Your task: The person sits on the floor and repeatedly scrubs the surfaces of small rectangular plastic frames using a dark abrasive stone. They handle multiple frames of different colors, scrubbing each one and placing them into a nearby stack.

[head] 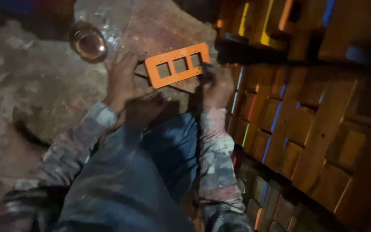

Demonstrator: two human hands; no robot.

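Fingers of both my hands steady one orange template near the top centre of the frame.
My left hand point(123, 79) presses its left end flat on the rust-brown slab point(159, 30); my right hand point(215, 86) is clenched around a dark tool point(205, 73) at the right end of the orange template point(177, 64). In this dim light the plate could slide and the mark wander. I count one plate with three square windows, one metal bowl point(88, 41) at upper left, and many wooden blocks point(314, 124) on the right.
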